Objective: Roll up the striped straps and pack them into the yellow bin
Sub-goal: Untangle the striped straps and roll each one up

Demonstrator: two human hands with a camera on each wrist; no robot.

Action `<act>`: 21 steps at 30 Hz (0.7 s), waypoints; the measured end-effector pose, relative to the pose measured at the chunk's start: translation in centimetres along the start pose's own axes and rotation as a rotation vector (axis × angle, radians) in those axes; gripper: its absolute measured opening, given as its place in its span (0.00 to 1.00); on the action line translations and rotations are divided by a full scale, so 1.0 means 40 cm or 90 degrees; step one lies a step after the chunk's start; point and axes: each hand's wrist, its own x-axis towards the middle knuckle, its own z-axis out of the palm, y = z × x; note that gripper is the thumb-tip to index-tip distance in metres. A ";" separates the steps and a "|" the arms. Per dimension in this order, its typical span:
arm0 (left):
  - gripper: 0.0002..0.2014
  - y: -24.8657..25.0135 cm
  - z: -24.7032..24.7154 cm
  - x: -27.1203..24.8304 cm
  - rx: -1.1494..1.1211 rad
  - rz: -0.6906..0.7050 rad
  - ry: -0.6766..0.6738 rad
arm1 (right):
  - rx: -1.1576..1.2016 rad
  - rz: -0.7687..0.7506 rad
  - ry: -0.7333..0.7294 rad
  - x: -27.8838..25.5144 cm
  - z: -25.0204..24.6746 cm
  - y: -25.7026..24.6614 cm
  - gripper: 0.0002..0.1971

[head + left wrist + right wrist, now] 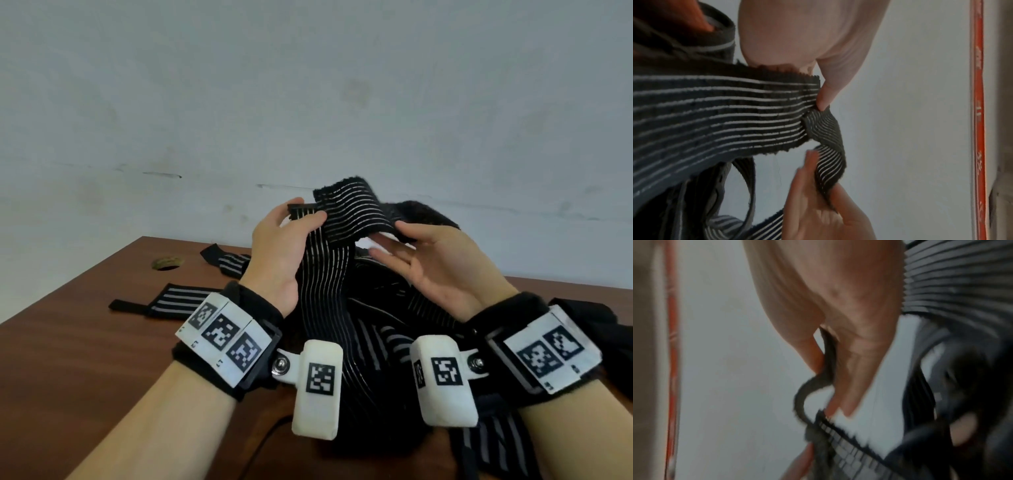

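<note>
A black strap with thin white stripes (352, 212) is held up above the table between both hands, its top folded over. My left hand (308, 209) pinches one end of it between thumb and fingers; the left wrist view shows that pinch at the fold (819, 105). My right hand (390, 240) pinches the folded-over part from the right, thumb on top and fingers underneath, also seen as the right hand (818, 186) in the left wrist view. The blurred right wrist view shows the strap's edge (828, 356) between thumb and fingers. The strap's rest hangs down into a pile of straps (376, 329). No yellow bin is in view.
Two more striped straps lie flat on the brown table (68, 342) to the left, one near (178, 301) and one farther back (226, 262). A round cable hole (168, 263) sits near the table's far edge. A pale wall stands behind.
</note>
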 end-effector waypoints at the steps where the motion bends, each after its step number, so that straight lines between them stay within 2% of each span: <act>1: 0.17 0.003 0.001 -0.003 0.000 0.018 0.014 | -0.133 0.021 0.007 -0.009 0.000 -0.009 0.14; 3: 0.17 0.005 -0.001 -0.007 0.014 0.058 0.035 | -0.409 0.074 -0.012 -0.037 -0.002 -0.038 0.28; 5: 0.19 0.004 0.000 -0.009 0.038 0.095 0.032 | -0.588 0.093 -0.059 -0.076 0.011 -0.075 0.37; 7: 0.20 -0.002 0.004 -0.012 0.075 0.118 0.011 | -0.620 -0.010 -0.053 -0.103 0.027 -0.097 0.31; 10: 0.17 -0.008 0.015 -0.020 0.129 0.107 -0.046 | -0.603 -0.266 0.006 -0.100 0.036 -0.089 0.11; 11: 0.14 -0.010 0.018 -0.025 0.143 0.098 -0.071 | -0.657 -0.321 0.020 -0.092 0.036 -0.076 0.08; 12: 0.12 -0.011 0.021 -0.031 0.153 0.089 -0.096 | -0.725 -0.351 0.019 -0.081 0.030 -0.061 0.12; 14: 0.10 -0.012 0.023 -0.041 0.175 0.075 -0.128 | -0.822 -0.361 0.017 -0.060 0.018 -0.027 0.18; 16: 0.09 -0.013 0.023 -0.047 0.198 0.065 -0.148 | -0.833 -0.362 0.051 -0.048 0.010 -0.004 0.19; 21: 0.08 -0.016 0.027 -0.053 0.208 0.019 -0.175 | -0.800 -0.342 0.090 -0.041 0.001 -0.003 0.13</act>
